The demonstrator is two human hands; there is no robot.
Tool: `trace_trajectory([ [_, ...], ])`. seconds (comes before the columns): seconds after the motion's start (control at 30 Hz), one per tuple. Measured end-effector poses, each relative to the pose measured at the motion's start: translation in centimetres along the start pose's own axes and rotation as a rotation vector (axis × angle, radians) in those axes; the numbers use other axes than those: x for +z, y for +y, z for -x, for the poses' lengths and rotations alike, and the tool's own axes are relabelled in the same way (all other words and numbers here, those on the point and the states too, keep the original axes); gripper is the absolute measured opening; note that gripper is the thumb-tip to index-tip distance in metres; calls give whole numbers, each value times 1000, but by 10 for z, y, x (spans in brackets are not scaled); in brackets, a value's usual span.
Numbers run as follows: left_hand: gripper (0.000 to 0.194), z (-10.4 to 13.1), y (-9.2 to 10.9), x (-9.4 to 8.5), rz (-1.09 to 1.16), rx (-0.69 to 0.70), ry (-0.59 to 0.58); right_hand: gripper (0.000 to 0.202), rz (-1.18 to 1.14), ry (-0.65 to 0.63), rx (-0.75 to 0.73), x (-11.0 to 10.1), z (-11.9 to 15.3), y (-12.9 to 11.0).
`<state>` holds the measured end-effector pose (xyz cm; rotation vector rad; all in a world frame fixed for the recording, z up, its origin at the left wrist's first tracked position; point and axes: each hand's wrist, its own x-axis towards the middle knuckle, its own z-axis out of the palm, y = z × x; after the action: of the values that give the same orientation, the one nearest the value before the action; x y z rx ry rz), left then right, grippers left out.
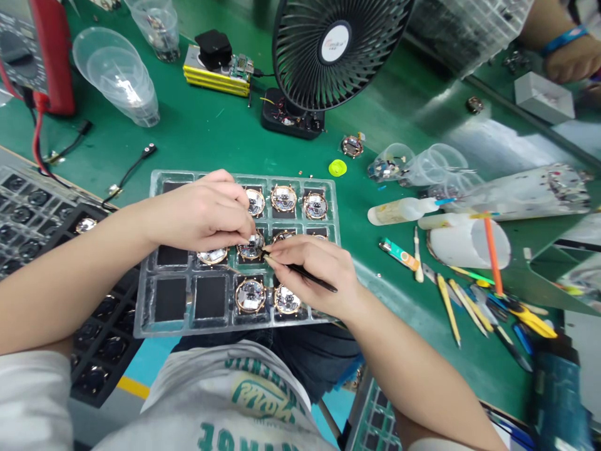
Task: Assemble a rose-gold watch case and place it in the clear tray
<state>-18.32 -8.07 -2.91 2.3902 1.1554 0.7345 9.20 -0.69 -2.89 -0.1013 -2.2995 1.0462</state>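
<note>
A clear plastic tray with square compartments holds several open watch cases with rose-gold rims and bare electronics inside. My left hand reaches over it from the left, its thumb and fingers pinched together at the upper left of a middle-row watch. What that pinch holds is hidden. From the right, my right hand grips slim black tweezers, tip at the right side of the same watch. Other watches surround the hands, among them one in the top row and one in the bottom row.
A black fan stands behind the tray, near a yellow battery pack. Plastic cups and a red multimeter are at left. Bottles, a lighter and hand tools lie at right. Another person's hand shows at upper right.
</note>
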Motion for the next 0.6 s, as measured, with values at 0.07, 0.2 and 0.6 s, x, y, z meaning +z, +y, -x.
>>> trace_trajectory([
  [0.07, 18, 0, 1, 0, 16, 14, 25, 20, -5, 27, 23, 1, -1, -1],
  [0.2, 16, 0, 3, -1, 39, 55, 50, 18, -28, 84, 58, 4, -6, -1],
  [0.6, 33, 0, 8, -5, -60, -188, 36, 21, -86, 74, 162, -8, 7, -35],
])
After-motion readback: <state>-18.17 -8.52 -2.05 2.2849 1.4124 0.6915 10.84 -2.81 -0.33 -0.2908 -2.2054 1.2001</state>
